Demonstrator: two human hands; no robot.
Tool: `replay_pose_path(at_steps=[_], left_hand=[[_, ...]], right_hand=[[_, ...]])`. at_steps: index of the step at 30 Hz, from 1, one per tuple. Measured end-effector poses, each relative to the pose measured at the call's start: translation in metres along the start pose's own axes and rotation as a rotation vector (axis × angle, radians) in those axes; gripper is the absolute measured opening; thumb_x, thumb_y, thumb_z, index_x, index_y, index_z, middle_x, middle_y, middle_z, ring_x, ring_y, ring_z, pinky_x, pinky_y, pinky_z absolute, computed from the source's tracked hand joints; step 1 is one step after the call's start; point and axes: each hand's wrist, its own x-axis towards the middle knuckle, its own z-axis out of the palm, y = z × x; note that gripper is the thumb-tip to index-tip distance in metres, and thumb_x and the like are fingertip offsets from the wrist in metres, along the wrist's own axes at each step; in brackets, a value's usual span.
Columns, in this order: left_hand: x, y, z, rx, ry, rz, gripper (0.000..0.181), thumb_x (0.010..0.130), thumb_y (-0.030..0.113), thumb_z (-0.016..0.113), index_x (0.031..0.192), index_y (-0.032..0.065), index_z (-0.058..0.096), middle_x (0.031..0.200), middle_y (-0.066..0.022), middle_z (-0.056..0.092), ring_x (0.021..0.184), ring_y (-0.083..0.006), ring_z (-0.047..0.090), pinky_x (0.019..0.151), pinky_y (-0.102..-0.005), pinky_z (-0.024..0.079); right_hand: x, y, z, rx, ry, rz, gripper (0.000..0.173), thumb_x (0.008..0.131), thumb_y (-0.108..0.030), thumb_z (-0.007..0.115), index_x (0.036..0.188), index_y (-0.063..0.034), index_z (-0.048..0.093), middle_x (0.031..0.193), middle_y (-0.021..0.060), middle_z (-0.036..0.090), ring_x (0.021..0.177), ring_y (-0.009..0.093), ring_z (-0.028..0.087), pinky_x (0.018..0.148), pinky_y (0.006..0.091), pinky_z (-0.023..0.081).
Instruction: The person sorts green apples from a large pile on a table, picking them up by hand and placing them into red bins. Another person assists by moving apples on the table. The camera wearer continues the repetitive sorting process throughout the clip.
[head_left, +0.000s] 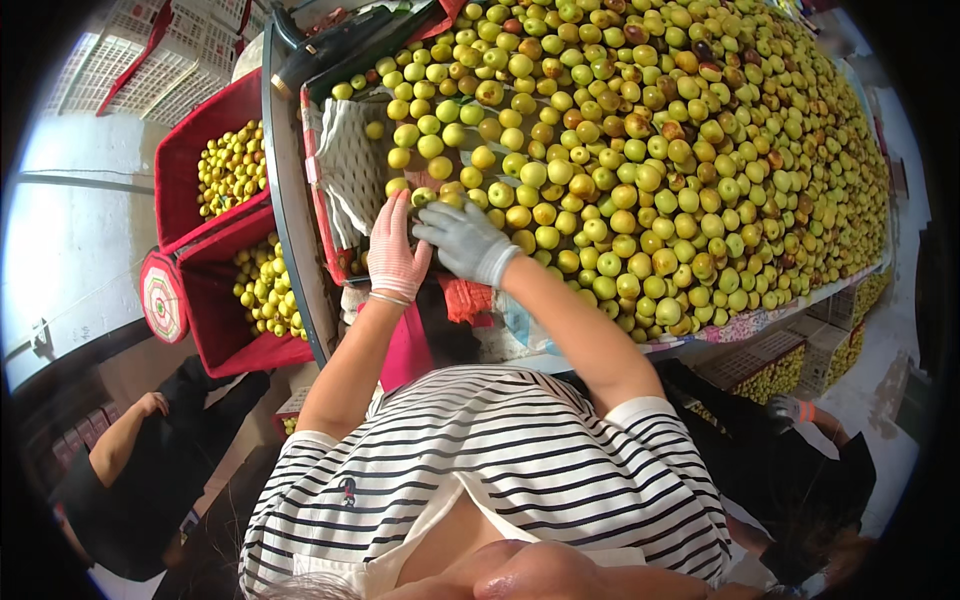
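My left hand (397, 251), in a red-and-white knit glove, lies extended with its fingertips against a yellow-green jujube (396, 185). Close beside it, my right hand (466, 238) wears a grey coated glove and reaches over a few jujubes at the near end of the sorting table. Its fingers are spread a little; the underside of the palm is hidden. Neither hand shows a fruit gripped in it. A large heap of jujubes (675, 180), some with brown patches, spreads away to the right. White foam netting (345, 165) lines the table's left end.
Two red-lined bins (214, 296) holding jujubes stand left of the table's metal edge (289, 187). White plastic crates (150, 60) are stacked at upper left. Fruit-filled crates (772, 367) sit at lower right. A person (142, 465) is at left, another (810, 465) at right.
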Motion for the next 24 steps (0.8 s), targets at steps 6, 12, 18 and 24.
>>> replay_pose_path(at_steps=[6, 12, 18, 24], left_hand=[[0.0, 0.002, 0.001, -0.017, -0.029, -0.009, 0.065, 0.078, 0.014, 0.066, 0.139, 0.0028, 0.044, 0.139, -0.0204, 0.049, 0.125, -0.0376, 0.049, 0.106, -0.0433, 0.04], [0.001, 0.001, 0.002, -0.016, -0.042, -0.004, 0.064, 0.078, 0.013, 0.066, 0.137, 0.0027, 0.046, 0.137, -0.0204, 0.051, 0.123, -0.0381, 0.05, 0.105, -0.0437, 0.042], [0.001, 0.001, 0.002, -0.023, -0.032, -0.011, 0.061, 0.078, 0.015, 0.067, 0.135, 0.002, 0.048, 0.134, -0.0192, 0.053, 0.121, -0.0385, 0.052, 0.103, -0.0437, 0.043], [-0.002, -0.002, 0.003, 0.04, -0.052, -0.027, 0.061, 0.082, 0.018, 0.066, 0.138, 0.0051, 0.046, 0.136, -0.0193, 0.052, 0.124, -0.037, 0.051, 0.103, -0.0423, 0.043]], right_hand=[[-0.081, 0.091, -0.062, -0.203, 0.289, 0.348, 0.045, 0.088, -0.025, 0.063, 0.129, -0.0082, 0.057, 0.138, 0.0159, 0.05, 0.13, 0.033, 0.045, 0.111, 0.0435, 0.036], [-0.074, 0.081, -0.062, -0.472, 0.136, 0.576, 0.072, 0.083, -0.052, 0.064, 0.133, -0.0025, 0.052, 0.136, 0.0184, 0.049, 0.129, 0.033, 0.042, 0.117, 0.0532, 0.017], [-0.019, 0.06, -0.024, -0.44, 0.056, 0.582, 0.066, 0.088, -0.05, 0.056, 0.136, -0.0053, 0.048, 0.143, 0.0176, 0.044, 0.123, 0.032, 0.05, 0.114, 0.0575, 0.019], [0.006, 0.019, 0.006, -0.263, 0.111, 0.415, 0.068, 0.084, -0.045, 0.062, 0.14, -0.0105, 0.046, 0.146, 0.0123, 0.043, 0.139, 0.034, 0.033, 0.118, 0.0536, 0.015]])
